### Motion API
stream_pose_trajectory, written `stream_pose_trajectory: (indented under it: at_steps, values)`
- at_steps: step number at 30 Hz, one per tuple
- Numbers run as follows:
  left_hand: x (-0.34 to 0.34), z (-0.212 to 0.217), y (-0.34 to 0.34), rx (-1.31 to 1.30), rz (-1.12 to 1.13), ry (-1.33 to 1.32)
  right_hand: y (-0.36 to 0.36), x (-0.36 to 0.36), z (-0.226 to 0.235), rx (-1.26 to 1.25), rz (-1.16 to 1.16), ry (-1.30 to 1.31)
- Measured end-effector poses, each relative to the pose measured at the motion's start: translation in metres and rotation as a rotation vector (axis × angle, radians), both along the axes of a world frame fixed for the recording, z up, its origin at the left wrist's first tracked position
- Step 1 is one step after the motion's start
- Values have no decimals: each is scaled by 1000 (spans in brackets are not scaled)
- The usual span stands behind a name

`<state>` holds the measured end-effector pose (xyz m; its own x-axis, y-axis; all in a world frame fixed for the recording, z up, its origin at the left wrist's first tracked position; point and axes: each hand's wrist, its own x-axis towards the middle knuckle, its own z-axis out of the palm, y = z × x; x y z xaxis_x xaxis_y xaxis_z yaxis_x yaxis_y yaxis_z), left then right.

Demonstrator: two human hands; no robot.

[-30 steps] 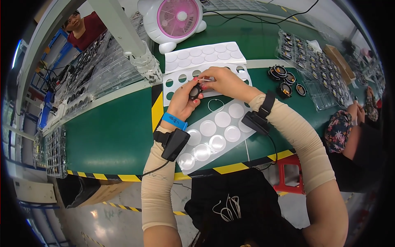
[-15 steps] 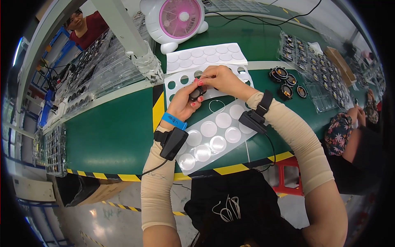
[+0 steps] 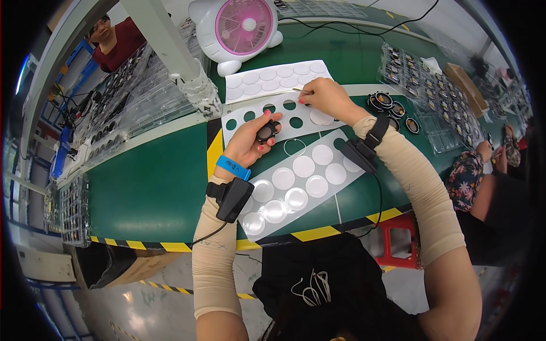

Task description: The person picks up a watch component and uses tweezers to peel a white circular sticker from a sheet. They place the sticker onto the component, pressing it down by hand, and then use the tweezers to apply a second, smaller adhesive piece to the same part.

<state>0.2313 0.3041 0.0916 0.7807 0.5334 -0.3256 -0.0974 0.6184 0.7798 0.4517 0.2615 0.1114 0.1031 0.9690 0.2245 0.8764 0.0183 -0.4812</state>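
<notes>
My left hand [image 3: 245, 142] holds a small round black-rimmed case with a dark face [image 3: 265, 132] between thumb and fingers. To its right, my right hand [image 3: 331, 98] pinches a thin metal tool that looks like tweezers [image 3: 302, 90], its end pointing left. Beneath both hands lies a white sheet with rows of round cut-outs [image 3: 239, 111], some showing green table and some filled white. Nearer to me, a translucent sheet of round film discs [image 3: 303, 166] lies slanted, overlapped by my right wrist's device. A thin clear ring [image 3: 305, 150] lies between the two sheets.
Behind is another sheet of white round stickers [image 3: 284, 71], with a pink and white fan [image 3: 244, 25] beyond. Several round black cases [image 3: 397, 109] sit at right beside clear trays of parts [image 3: 432, 91]. A post [image 3: 165, 42] rises at left. Other people are at both sides.
My right hand has moved away from the round case to the right, with the thin tool now showing. My left hand still holds the case, its face now more visible.
</notes>
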Motion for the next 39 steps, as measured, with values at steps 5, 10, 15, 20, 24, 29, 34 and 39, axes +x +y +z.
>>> stream_pose_trajectory:
  at_steps: [5,10,15,20,24,29,34,39]
  values:
    - [-2,10,-3,207,22,106,-1,2,5,-94,-102,-38]
    - [-1,9,0,268,57,200,-3,11,2,-110,9,-79]
    - [-2,12,1,439,177,294,-3,12,0,-129,-75,-59]
    - [-2,5,3,375,155,182,-2,17,-9,-11,-7,-44]
    - [0,5,0,373,92,209,-1,13,-4,-46,-52,-52]
    - [-1,4,1,375,63,236,-13,3,5,56,97,20]
    - [1,4,-1,396,82,283,-44,-27,1,-95,486,81]
    - [2,2,0,413,77,296,-50,-41,-10,-54,412,-127]
